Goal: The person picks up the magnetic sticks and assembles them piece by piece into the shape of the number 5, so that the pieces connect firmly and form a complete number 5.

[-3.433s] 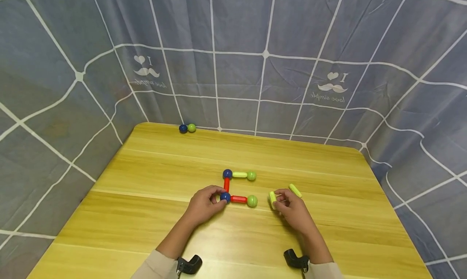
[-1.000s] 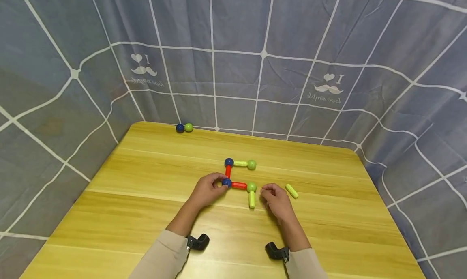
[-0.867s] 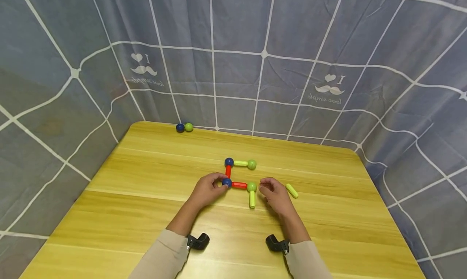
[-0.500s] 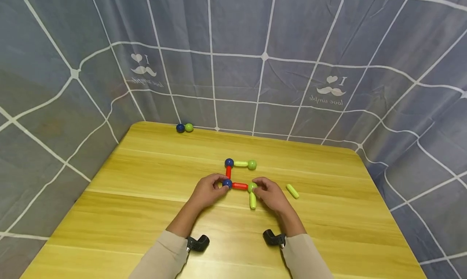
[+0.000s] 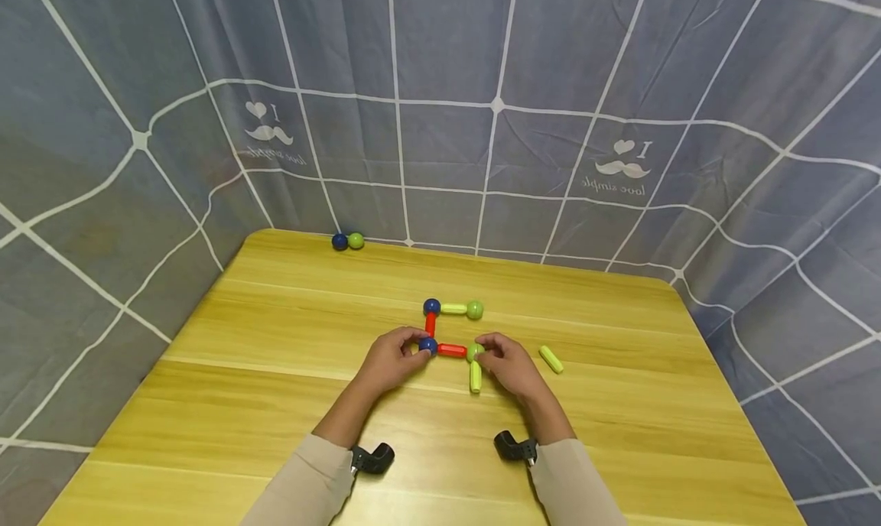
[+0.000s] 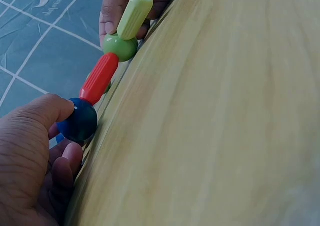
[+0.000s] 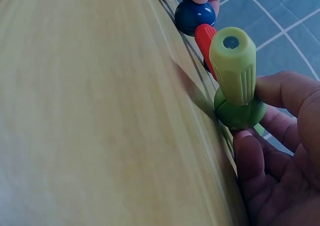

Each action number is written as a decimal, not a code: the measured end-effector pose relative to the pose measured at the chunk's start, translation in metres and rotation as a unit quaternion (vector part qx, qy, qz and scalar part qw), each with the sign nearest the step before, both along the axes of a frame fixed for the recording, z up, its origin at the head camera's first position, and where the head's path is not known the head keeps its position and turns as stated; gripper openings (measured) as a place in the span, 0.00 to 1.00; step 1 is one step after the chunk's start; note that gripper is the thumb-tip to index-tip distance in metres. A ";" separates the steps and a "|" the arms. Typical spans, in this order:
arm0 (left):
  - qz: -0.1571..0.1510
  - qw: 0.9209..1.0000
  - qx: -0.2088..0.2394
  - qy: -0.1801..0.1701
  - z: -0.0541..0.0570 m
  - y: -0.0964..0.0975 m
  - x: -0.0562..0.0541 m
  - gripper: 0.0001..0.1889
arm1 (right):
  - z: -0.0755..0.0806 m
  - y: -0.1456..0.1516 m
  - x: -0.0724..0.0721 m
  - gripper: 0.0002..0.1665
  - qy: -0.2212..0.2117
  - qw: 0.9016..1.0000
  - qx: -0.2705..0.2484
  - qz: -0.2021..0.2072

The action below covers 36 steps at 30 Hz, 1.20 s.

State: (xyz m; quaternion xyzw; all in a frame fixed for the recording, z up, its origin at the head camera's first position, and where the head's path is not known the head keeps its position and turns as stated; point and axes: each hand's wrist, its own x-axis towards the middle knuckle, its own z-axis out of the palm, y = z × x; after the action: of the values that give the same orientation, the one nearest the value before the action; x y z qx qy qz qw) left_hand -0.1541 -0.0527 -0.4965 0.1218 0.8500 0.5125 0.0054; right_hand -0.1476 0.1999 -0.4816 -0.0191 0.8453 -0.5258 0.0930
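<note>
Magnetic sticks and balls lie joined on the wooden table. My left hand (image 5: 390,367) pinches the near blue ball (image 6: 82,121) between thumb and fingers. From that ball one red stick (image 5: 430,325) runs back to a far blue ball (image 5: 431,306), and another red stick (image 5: 452,350) runs right to a green ball (image 7: 239,111). My right hand (image 5: 512,365) grips this green ball. A yellow-green stick (image 5: 476,377) sticks out of it toward me, its free end facing the wrist cameras. Off the far blue ball, a second yellow-green stick (image 5: 453,309) leads to another green ball (image 5: 475,310).
One loose yellow-green stick (image 5: 551,359) lies right of my right hand. At the table's back left edge, a blue ball (image 5: 339,241) and a green ball (image 5: 355,241) sit side by side. A grey curtain (image 5: 447,144) with white lines surrounds the table (image 5: 619,404).
The stick my right hand held is now joined to the near green ball. My right hand let it go and moved left onto that ball. The joined pieces shifted slightly away from me.
</note>
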 end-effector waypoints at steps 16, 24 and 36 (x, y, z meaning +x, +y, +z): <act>0.065 0.996 0.009 0.061 0.032 -0.030 -0.026 0.11 | -0.002 -0.002 0.003 0.16 0.004 1.000 -0.002 -0.010; 0.052 0.994 -0.087 0.044 0.058 -0.073 -0.059 0.18 | -0.004 -0.002 0.003 0.15 0.002 1.000 0.000 -0.010; 0.044 0.990 -0.133 0.023 0.066 -0.114 -0.099 0.21 | -0.003 -0.002 0.003 0.15 0.004 1.000 0.002 -0.014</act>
State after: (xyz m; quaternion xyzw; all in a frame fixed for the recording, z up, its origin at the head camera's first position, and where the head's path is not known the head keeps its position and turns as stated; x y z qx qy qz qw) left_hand -0.2528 -0.1663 -0.4307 0.0941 0.9151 0.3915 -0.0211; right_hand -0.1444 0.1974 -0.4848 -0.0087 0.8468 -0.5254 0.0823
